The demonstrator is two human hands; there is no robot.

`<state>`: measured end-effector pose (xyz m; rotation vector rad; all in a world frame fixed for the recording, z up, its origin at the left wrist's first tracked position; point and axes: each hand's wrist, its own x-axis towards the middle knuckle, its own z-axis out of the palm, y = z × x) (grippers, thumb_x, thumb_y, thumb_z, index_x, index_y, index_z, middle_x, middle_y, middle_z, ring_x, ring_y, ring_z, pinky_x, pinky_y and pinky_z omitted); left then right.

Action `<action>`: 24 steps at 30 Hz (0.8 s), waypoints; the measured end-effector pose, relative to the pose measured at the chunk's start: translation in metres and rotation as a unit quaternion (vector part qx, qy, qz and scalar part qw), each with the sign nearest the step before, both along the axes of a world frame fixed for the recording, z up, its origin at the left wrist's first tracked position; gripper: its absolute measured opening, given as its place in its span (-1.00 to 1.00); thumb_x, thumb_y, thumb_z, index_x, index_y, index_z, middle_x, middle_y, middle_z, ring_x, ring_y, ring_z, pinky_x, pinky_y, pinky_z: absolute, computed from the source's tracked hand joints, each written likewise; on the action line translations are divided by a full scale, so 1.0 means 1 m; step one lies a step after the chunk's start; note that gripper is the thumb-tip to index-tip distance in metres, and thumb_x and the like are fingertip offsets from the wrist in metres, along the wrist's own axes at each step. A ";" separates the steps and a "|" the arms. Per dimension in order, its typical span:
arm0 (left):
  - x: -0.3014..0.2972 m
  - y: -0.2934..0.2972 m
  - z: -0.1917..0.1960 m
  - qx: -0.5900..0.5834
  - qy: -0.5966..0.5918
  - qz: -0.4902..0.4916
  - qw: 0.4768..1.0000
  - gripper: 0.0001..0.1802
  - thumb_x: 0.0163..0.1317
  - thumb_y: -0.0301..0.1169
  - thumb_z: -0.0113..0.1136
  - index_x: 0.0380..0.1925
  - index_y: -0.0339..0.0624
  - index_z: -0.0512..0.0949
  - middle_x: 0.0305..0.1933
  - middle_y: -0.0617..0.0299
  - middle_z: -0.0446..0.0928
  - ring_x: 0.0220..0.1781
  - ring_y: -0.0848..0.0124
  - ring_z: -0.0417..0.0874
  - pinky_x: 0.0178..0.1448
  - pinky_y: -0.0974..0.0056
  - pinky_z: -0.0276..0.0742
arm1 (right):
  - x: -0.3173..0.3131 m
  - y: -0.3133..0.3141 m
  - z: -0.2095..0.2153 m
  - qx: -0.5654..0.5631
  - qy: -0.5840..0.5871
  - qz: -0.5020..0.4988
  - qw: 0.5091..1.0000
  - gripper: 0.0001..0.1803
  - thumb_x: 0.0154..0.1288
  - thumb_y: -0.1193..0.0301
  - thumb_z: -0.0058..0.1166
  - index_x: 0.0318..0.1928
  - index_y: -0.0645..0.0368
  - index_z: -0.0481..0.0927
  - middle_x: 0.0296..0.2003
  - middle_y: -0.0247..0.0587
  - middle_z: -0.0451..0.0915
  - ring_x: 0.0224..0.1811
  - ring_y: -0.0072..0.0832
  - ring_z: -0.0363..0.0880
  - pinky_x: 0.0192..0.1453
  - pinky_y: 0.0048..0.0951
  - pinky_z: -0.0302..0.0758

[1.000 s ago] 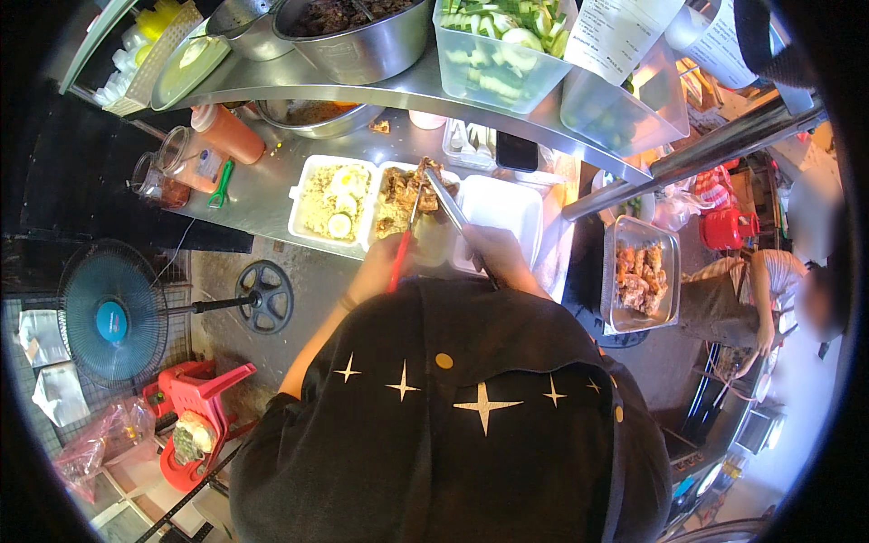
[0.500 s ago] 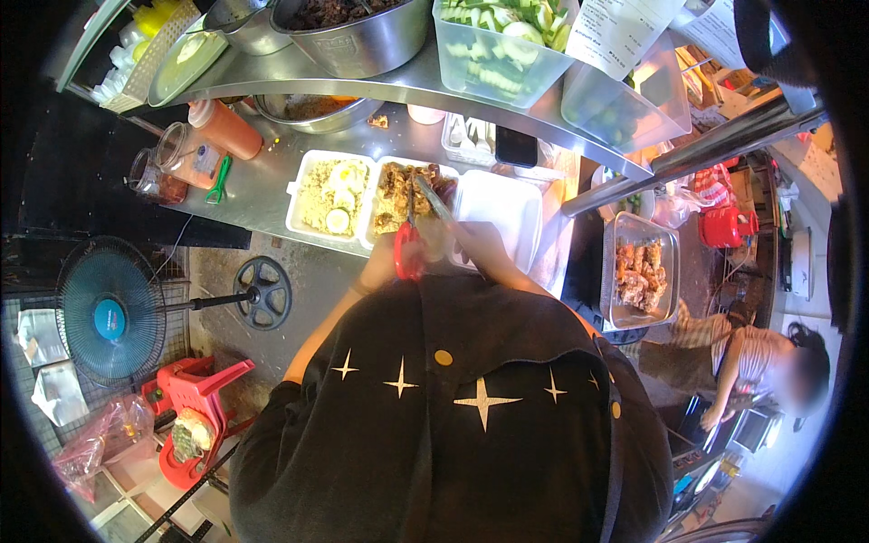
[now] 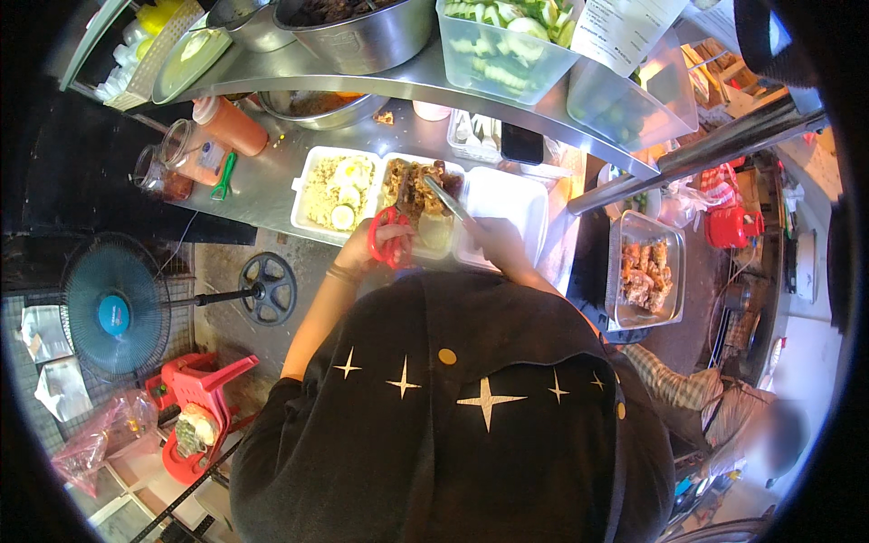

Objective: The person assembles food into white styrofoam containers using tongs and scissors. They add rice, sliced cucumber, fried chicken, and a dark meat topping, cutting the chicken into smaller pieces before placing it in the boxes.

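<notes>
Scissors [image 3: 392,237]: red-handled, over the white foam meal box [image 3: 380,195] on the steel counter [image 3: 262,185].
Left hand [image 3: 378,242]: fingers curled through the handles.
Right hand [image 3: 493,242]: closed on metal tongs [image 3: 445,199].
Box: rice, egg halves, browned meat.
Bottle [image 3: 231,125]: orange, left.

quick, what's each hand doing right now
Left hand: closed through the handles of the red scissors, over the white food tray.
Right hand: closed on metal tongs that reach into the tray.
</notes>
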<state>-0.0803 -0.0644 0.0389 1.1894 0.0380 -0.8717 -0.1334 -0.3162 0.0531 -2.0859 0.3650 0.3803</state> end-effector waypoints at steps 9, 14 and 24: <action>-0.022 0.051 0.050 0.553 -0.441 -0.109 0.699 -0.69 0.07 -0.23 0.20 -0.29 -0.23 0.56 -0.33 0.03 0.58 -0.32 0.23 0.64 -0.24 0.19 0.54 | -0.030 -0.042 0.029 0.112 0.024 -0.097 0.989 -0.59 0.31 0.11 0.05 -0.23 0.25 0.66 -0.70 -0.44 0.41 -0.70 -0.71 0.25 -0.62 -0.57 0.19; -0.022 0.051 0.055 0.686 -0.447 -0.177 0.546 -0.76 -0.01 -0.31 0.19 -0.34 -0.16 0.60 -0.25 0.03 0.55 -0.19 0.12 0.61 -0.11 0.11 0.53 | -0.046 -0.058 0.020 0.128 -0.010 -0.125 0.984 -0.61 0.32 0.14 0.06 -0.21 0.26 0.65 -0.68 -0.47 0.41 -0.72 -0.75 0.22 -0.65 -0.63 0.14; -0.002 0.054 0.061 0.637 -0.434 -0.162 0.616 -0.74 -0.02 -0.23 0.22 -0.52 -0.23 0.62 -0.49 -0.05 0.60 -0.40 0.07 0.67 -0.30 0.11 0.59 | -0.058 -0.061 0.021 0.122 0.012 -0.132 0.984 -0.59 0.33 0.13 0.04 -0.20 0.28 0.64 -0.67 -0.45 0.42 -0.72 -0.73 0.25 -0.65 -0.62 0.18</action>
